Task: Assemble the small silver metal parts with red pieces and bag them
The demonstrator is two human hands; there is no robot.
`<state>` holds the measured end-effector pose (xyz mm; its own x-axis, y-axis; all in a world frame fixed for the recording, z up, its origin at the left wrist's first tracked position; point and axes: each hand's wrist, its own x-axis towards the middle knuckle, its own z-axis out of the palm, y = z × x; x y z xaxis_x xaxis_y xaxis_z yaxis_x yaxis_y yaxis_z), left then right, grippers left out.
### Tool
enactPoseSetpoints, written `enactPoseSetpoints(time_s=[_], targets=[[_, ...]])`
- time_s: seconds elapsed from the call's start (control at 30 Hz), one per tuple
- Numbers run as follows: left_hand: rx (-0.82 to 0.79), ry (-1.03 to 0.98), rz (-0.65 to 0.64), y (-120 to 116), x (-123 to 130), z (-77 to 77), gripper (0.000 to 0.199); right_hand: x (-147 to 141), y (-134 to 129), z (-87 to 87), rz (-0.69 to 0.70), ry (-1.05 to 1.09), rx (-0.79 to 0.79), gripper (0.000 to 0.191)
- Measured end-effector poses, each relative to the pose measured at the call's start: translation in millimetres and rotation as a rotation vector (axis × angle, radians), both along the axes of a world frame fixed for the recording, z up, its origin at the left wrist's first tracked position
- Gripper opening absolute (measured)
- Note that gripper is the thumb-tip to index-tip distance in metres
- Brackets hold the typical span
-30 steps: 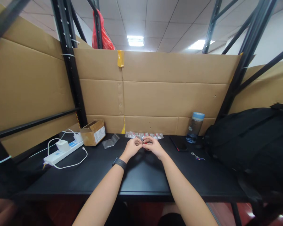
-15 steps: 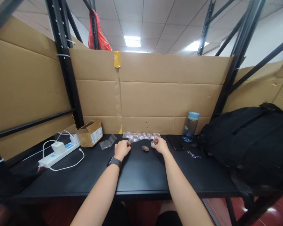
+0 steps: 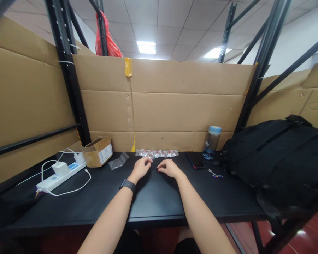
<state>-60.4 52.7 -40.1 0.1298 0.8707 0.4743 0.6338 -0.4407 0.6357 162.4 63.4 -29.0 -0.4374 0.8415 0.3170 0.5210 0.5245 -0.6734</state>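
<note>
My right hand (image 3: pixel 169 168) is low over the black tabletop, its fingers pinched on a small round metal piece with red on it (image 3: pixel 158 170); the hand hides most of that piece. To its left, my left hand (image 3: pixel 142 166) has curled fingers with thumb and forefinger close together. Whatever may be between them is hidden. A dark watch sits on the left wrist. Just beyond both hands lies a row of small clear plastic packets (image 3: pixel 159 153) with red and silvery contents. A flat clear plastic bag (image 3: pixel 118 161) lies left of my left hand.
An opened cardboard box (image 3: pixel 98 152) and a white power strip (image 3: pixel 69 173) with cables stand at left. At right are a phone (image 3: pixel 195 161), a water bottle (image 3: pixel 212 143), a small keychain (image 3: pixel 215 174) and a black backpack (image 3: pixel 278 162). Cardboard panels close off the back.
My right hand has moved left from beside the round metal piece and now covers it. The round disc it held is out of sight. My left hand has shifted slightly right.
</note>
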Motion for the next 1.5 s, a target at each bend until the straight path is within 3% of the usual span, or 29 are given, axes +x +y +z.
enactPoseSetpoints(time_s=[0.1,0.23,0.33,0.47,0.7,0.83,1.0,1.2,1.4,1.5], targets=[[-0.006,-0.021,-0.094,-1.7,2.7,3.4,0.026,-5.1,3.7,0.2,0.066,0.212,-0.023,0.018],[-0.051,-0.129,-0.31,-5.7,10.1,10.1,0.029,-12.2,-0.9,6.0,0.116,0.55,-0.278,0.04],[-0.11,-0.309,-0.454,-7.9,14.9,13.5,0.039,-15.2,-9.8,12.1,0.129,0.677,-0.426,0.046],[-0.12,-0.407,-0.457,-10.0,17.3,15.3,0.039,-16.1,-19.9,20.1,0.205,0.761,-0.537,0.045],[-0.136,-0.507,-0.456,-17.1,20.4,19.1,0.042,-14.4,-25.1,27.1,0.306,0.85,-0.567,0.041],[-0.121,-0.513,-0.467,-15.5,22.5,18.1,0.036,-15.9,-22.2,24.5,0.271,0.849,-0.569,0.04],[-0.028,-0.528,-0.328,-4.5,23.0,11.5,0.028,-19.5,-16.4,22.5,0.13,0.869,-0.529,0.041],[-0.005,-0.704,-0.123,1.0,0.0,18.8,0.036,-16.3,-16.6,28.2,0.117,0.958,-0.493,0.043],[-0.167,-0.609,-0.411,-7.5,-5.7,23.2,0.046,-19.7,-21.2,29.2,0.12,0.957,-0.536,0.044],[-0.174,-0.535,-0.436,-8.5,1.4,20.5,0.04,-27.1,-22.2,25.6,0.131,0.933,-0.57,0.044]])
